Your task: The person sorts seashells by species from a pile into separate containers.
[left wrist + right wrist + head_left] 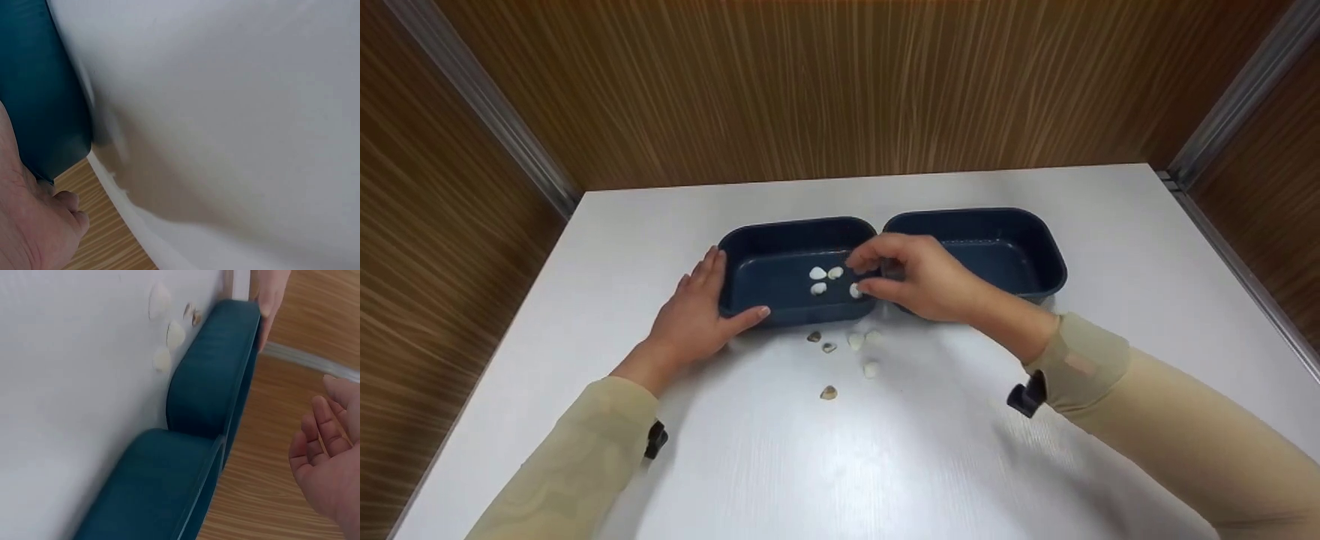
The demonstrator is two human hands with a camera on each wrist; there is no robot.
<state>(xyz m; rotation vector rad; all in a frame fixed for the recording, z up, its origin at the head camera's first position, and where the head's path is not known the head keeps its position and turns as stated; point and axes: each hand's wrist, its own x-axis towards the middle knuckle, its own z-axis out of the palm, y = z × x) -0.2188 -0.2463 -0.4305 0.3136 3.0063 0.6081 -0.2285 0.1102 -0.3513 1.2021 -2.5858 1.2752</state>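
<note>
My left hand (694, 311) lies against the left end of a dark blue tray (780, 313), fingers straight along its outer wall and thumb over the near rim. Above that tray's right end is my right hand (926, 277), its fingers loosely bent and the thumb apart from them. Several white seashells (818, 288) lie inside the tray. One more white shell (855, 291) shows right at my right thumb tip in the head view. Nothing shows between the fingers of the right hand (332, 444) in the right wrist view.
A second blue tray (1054, 274) stands end to end with the first on its right. In front of them, white shells (871, 369) and brown shells (829, 392) are scattered on the white table (780, 465). Wood-patterned panels (840, 97) rise behind and at both sides.
</note>
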